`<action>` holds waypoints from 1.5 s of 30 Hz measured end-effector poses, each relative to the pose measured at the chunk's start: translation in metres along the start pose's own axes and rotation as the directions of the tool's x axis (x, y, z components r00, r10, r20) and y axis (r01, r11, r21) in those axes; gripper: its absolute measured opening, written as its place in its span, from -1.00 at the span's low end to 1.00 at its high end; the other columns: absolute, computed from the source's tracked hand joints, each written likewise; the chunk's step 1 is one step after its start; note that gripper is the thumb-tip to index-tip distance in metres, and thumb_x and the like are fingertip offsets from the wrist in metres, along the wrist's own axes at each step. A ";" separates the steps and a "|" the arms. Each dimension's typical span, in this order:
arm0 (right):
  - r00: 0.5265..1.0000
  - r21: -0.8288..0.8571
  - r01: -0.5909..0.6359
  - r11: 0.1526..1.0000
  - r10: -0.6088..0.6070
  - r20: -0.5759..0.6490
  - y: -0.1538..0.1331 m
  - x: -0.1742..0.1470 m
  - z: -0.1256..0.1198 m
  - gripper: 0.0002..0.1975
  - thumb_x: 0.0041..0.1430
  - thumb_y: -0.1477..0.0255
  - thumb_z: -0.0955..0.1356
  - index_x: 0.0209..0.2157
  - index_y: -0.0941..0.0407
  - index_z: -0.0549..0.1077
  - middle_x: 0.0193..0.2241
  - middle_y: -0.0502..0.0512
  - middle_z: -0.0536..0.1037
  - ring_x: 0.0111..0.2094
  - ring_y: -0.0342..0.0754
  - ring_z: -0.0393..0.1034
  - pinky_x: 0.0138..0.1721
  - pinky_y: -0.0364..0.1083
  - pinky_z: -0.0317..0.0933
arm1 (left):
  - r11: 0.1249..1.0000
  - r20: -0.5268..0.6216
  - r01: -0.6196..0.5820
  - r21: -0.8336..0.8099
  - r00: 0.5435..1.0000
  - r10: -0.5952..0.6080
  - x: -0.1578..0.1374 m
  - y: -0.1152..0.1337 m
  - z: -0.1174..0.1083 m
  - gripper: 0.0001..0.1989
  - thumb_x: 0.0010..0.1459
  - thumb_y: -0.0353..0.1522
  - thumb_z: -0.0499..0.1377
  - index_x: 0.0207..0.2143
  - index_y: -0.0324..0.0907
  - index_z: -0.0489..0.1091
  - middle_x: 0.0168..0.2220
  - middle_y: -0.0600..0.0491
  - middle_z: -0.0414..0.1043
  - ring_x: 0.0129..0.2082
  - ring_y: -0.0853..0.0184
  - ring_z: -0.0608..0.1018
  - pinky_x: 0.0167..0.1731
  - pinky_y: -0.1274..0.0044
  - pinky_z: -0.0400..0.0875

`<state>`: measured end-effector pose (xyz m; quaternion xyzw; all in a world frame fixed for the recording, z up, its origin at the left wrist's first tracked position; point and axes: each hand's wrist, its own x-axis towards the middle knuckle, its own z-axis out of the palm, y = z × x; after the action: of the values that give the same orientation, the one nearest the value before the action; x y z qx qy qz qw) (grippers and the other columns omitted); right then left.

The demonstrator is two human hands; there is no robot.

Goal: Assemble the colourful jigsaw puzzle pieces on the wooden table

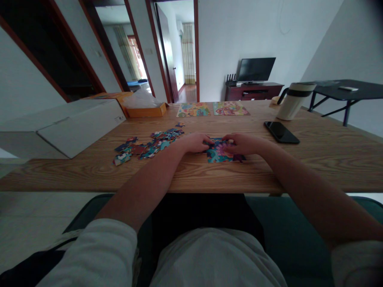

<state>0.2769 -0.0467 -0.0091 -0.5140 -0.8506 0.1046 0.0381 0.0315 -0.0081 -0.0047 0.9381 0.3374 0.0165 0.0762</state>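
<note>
A partly joined jigsaw patch, blue, teal and pink, lies on the wooden table in front of me. My left hand rests on its left edge with fingers curled down on the pieces. My right hand presses on its upper right part, fingertips touching the pieces. Whether either hand pinches a single piece is hidden by the fingers. A scatter of loose puzzle pieces lies to the left of my left hand.
Two finished puzzle boards lie at the table's far side. A black phone and a white jug stand at the right. A white cardboard box and an orange box sit at the left.
</note>
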 end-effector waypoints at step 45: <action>0.977 0.049 0.215 0.975 -0.215 -0.013 -0.003 0.022 0.024 -0.01 0.02 -0.21 0.39 0.35 0.07 0.28 0.41 0.30 0.13 0.41 0.33 -0.03 0.37 0.27 -0.14 | 0.833 -0.132 0.537 -0.130 0.824 -0.552 -0.079 -0.118 -0.016 -0.26 0.09 0.09 0.25 0.25 -0.04 0.37 0.21 -0.05 0.44 0.14 0.08 0.51 0.16 0.38 0.34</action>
<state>0.2593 -0.0317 -0.0326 -0.4181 -0.8982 0.1192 0.0653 -0.1049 0.0334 -0.0055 0.7939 0.5951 0.0858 0.0905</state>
